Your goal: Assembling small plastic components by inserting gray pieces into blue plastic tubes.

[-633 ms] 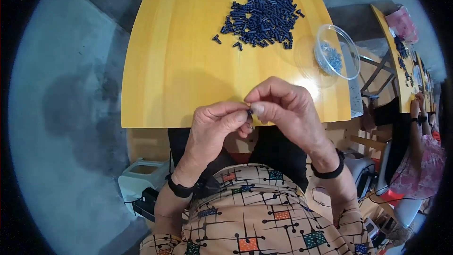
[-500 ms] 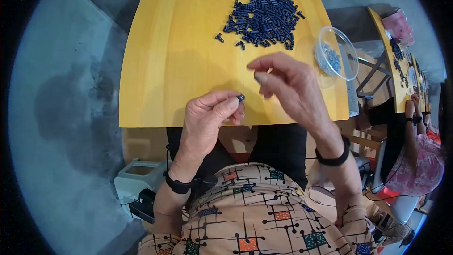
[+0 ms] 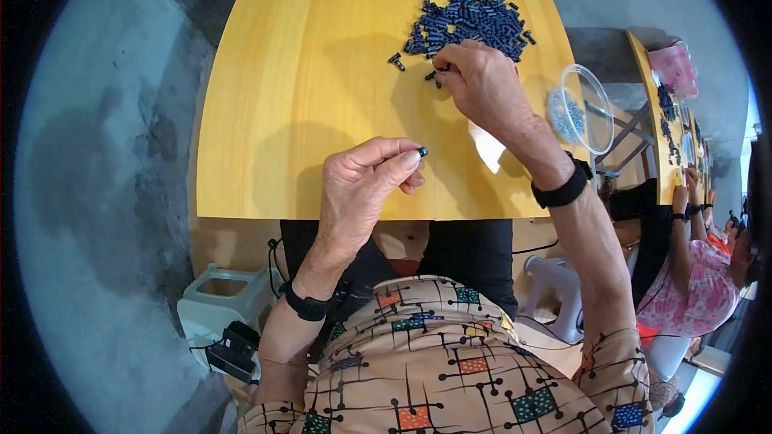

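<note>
While the left hand pinches a part, the right hand's grip is unclear. The worktop's right-edge tub holds bits.

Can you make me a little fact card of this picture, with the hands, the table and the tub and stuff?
Left hand: pinches one small dark piece between thumb and forefinger
Right hand: at the near edge of the pile; can't tell if it holds a piece
Pile: many small dark tubular pieces
Table: yellow
Tub: clear, round, on the right, with small silvery bits inside
Wristbands: black, one on each wrist
Neighbour: pink patterned top, far right
</note>
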The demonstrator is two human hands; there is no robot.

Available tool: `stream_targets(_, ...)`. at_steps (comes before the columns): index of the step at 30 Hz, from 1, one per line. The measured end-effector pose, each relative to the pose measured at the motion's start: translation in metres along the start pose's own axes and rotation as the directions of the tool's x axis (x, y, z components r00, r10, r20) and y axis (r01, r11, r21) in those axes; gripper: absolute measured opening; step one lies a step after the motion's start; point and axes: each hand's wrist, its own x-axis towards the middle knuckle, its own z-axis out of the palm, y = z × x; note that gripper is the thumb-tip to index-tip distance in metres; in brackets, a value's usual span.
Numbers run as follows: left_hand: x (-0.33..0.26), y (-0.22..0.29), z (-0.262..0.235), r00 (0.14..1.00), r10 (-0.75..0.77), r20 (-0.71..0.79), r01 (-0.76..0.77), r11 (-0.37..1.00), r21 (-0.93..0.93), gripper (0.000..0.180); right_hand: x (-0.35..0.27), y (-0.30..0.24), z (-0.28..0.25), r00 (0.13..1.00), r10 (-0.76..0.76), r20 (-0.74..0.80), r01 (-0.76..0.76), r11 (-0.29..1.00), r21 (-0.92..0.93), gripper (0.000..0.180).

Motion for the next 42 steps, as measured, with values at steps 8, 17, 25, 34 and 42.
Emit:
stream_targets(8, 0.002, -0.002, -0.002, 1.000, 0.003, 0.004, -0.003, 0.999, -0.032, 0.016, 0.004, 0.003, 0.009, 1.000, -0.005, 0.012, 0.005, 1.000, -0.014, 0.007)
stream_targets(17, 0.003, -0.005, -0.004, 0.999, 0.052, 0.005, -0.052, 0.998, -0.036, 0.016, 0.002, 0.002, 0.010, 1.000, -0.005, -0.013, 0.005, 1.000, 0.027, 0.006)
stream_targets(25, 0.002, -0.007, -0.004, 0.998, 0.055, -0.015, -0.055, 0.998, -0.040, 0.016, -0.003, 0.004, 0.013, 0.997, -0.017, -0.069, 0.020, 0.999, 0.044, 0.009)
stream_targets(34, 0.004, -0.007, -0.002, 0.996, 0.086, -0.016, -0.086, 0.996, -0.023, 0.015, -0.004, 0.006, 0.016, 0.992, -0.073, -0.100, 0.080, 0.995, 0.060, 0.006)
stream_targets(42, -0.002, -0.008, -0.007, 0.998, 0.056, 0.002, -0.056, 0.993, -0.102, 0.016, -0.024, -0.034, -0.036, 0.962, 0.160, 0.222, -0.259, 0.795, 0.549, 0.010)
